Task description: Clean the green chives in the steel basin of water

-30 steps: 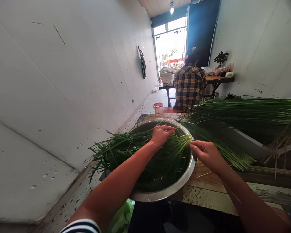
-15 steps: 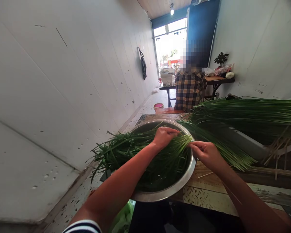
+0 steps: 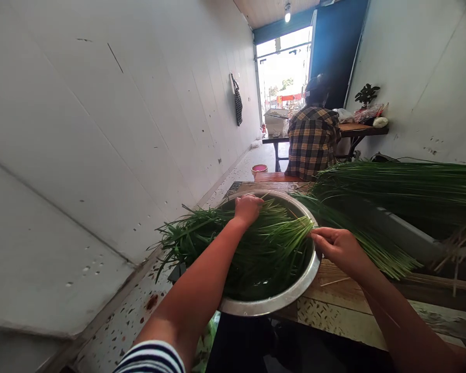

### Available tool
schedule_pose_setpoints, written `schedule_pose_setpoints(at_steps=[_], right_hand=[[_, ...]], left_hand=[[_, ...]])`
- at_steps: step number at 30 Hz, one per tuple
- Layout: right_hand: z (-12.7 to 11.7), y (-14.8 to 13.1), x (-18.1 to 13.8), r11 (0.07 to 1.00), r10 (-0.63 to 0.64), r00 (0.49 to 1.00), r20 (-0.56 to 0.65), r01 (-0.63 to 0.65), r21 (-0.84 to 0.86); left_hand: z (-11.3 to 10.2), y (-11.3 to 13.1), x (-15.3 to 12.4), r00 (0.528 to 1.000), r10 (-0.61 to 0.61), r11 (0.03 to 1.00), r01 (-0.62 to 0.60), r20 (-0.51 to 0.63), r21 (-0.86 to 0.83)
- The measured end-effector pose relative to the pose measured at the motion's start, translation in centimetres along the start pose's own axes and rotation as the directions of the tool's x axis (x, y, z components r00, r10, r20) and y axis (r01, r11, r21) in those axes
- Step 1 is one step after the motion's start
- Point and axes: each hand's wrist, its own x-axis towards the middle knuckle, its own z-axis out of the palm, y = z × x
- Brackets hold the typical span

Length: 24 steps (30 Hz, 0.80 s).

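Long green garlic chives (image 3: pixel 272 243) fill a round metal basin (image 3: pixel 270 305), their leafy ends hanging over its left rim. At the far left side of the basin, my left hand (image 3: pixel 248 210) is closed with its fingers bent over the chives, and a thin stalk shows at the fingertips. My right hand (image 3: pixel 338 246) pinches the pale cut ends of a bunch at the basin's right rim. The tips of its fingers are partly hidden by the stalks.
More chives (image 3: pixel 404 181) lie piled over a grey crate (image 3: pixel 399 225) on the right. The basin stands on a wooden table (image 3: pixel 341 303). A person in a plaid shirt (image 3: pixel 312 142) sits farther off, back to me. A white wall (image 3: pixel 101 155) runs along the left.
My left hand has moved left and slightly away from me, off the cut ends. My right hand stays at the rim, pinching. The view has shifted a little left.
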Motion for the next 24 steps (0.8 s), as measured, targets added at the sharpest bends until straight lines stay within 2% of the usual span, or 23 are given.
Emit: schedule_pose_setpoints(at_steps=[5, 11, 15, 19, 24], right_hand=[[0.1, 0.2, 0.1, 1.0, 0.006, 1.0, 0.003, -0.006, 0.005], [0.1, 0.1, 0.1, 0.999, 0.027, 1.0, -0.003, -0.027, 0.033], [0.1, -0.2, 0.0, 0.999, 0.008, 1.0, -0.018, -0.007, 0.036], [0.2, -0.8, 0.0, 0.999, -0.001, 0.999, -0.041, 0.003, 0.04], [0.4, -0.8, 0.0, 0.998, 0.001, 0.997, -0.076, 0.004, 0.067]], left_hand=[[0.7, -0.4, 0.2, 0.999, -0.003, 0.998, 0.0, 0.054, 0.062], [2.3, 0.1, 0.3, 0.997, 0.064, 0.997, -0.062, -0.043, 0.049], [1.8, 1.7, -0.2, 0.989, 0.109, 0.994, -0.109, -0.102, 0.005], [0.5, 3.1, -0.5, 0.99, 0.102, 0.957, -0.125, -0.1, -0.261], [-0.5, 3.8, -0.9, 0.993, 0.095, 0.772, -0.034, 0.062, -0.635]])
